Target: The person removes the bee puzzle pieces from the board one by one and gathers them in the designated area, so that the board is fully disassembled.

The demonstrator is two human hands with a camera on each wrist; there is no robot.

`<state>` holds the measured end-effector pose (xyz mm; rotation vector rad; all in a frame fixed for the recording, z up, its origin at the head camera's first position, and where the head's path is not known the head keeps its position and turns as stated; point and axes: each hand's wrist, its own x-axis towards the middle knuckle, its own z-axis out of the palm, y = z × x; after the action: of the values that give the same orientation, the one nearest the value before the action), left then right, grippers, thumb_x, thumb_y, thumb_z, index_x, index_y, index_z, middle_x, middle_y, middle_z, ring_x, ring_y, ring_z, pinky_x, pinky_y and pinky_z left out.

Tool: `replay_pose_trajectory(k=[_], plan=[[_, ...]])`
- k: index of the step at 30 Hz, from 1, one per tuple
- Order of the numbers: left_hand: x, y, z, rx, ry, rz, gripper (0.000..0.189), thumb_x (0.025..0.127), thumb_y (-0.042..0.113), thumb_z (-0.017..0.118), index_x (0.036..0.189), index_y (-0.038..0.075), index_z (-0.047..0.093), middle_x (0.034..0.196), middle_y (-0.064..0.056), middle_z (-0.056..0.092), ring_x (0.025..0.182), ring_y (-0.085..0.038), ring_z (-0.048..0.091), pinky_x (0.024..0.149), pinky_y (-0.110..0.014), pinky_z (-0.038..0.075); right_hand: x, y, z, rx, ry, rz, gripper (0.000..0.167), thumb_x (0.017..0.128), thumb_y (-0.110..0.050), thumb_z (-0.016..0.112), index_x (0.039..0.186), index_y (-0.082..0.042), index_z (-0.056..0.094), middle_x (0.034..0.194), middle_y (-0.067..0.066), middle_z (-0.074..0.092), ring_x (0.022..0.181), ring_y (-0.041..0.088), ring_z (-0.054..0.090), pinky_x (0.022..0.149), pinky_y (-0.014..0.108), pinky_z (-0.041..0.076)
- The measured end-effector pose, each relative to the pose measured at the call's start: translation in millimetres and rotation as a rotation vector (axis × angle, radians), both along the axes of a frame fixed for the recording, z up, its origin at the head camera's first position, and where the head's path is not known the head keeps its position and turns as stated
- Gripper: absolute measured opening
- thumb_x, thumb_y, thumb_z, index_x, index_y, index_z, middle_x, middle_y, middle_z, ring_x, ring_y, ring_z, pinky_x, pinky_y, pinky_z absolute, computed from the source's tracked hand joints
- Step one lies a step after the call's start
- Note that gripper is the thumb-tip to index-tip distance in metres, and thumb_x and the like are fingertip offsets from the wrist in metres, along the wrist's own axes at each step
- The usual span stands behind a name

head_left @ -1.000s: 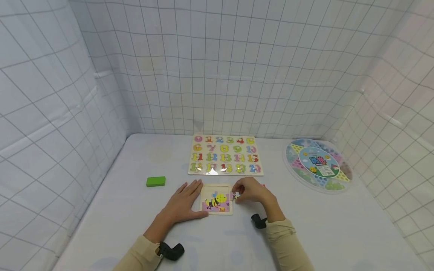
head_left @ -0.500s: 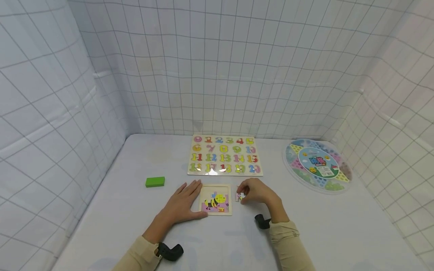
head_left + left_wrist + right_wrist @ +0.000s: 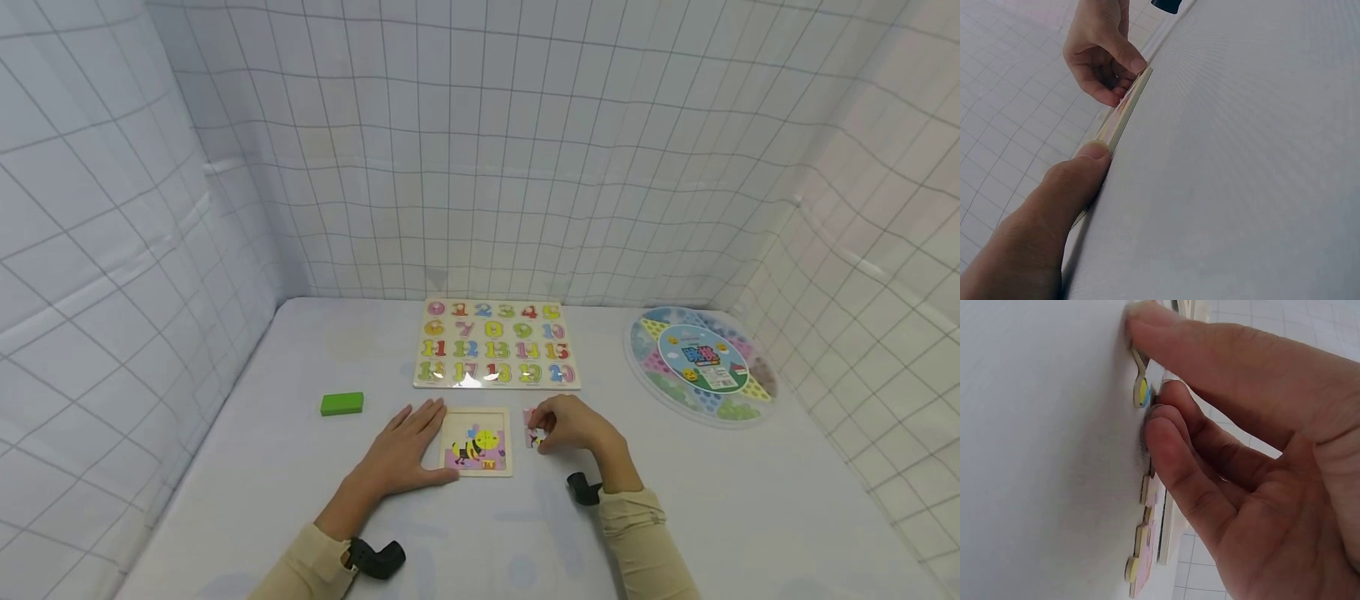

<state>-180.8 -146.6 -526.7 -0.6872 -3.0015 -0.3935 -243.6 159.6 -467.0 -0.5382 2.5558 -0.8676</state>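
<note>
white cloth walls printed with thin dark grid lines [image 3: 480,183] stood behind and on both sides of the white, cloth-covered bench [image 3: 480,533]. toward the far right of the bench lay a round, flat, clear-edged game case with a colourful star pattern and a blue label [image 3: 705,358]. at the back, near the middle, lay a rectangular pale number board with multicoloured numerals in four rows [image 3: 479,339].

two beige sleeves [image 3: 303,562] reached in from the near side. the left hand [image 3: 408,450] lay flat and unclenched, its fingers stretched out and its thumb touching the near left corner of a small, square, pale wooden puzzle tray [image 3: 508,442]. the right hand [image 3: 573,427] was curled, thumb and fingers grasping some of the pink jigsaw pieces [image 3: 535,437] low over the bench, just right of the tray and apart from it. inside the tray, a yellow and black bee picture [image 3: 476,450] filled the lower part, with pale wood showing above.

a black curved device [image 3: 378,560] sat at the left wrist, another at the right. a bright green rectangular block [image 3: 342,404] lay left of the left hand.
</note>
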Motion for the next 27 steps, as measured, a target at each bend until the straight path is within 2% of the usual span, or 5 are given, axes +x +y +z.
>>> replay_pose_trajectory(k=[27], plan=[[0.8, 0.5, 0.6, 0.017, -0.012, 0.008, 0.105, 0.077, 0.079, 0.052, 0.153, 0.011, 0.03, 0.161, -0.006, 0.028, 0.15, -0.023, 0.026, 0.123, -0.048, 0.021, -0.5, -1.3, -1.1, 0.001, 0.0, 0.003, 0.025, 0.067, -0.003, 0.086, 0.086, -0.01, 0.071, 0.081, 0.0, 0.063, 0.077, 0.014, 0.054, 0.07, 0.026, 0.049]])
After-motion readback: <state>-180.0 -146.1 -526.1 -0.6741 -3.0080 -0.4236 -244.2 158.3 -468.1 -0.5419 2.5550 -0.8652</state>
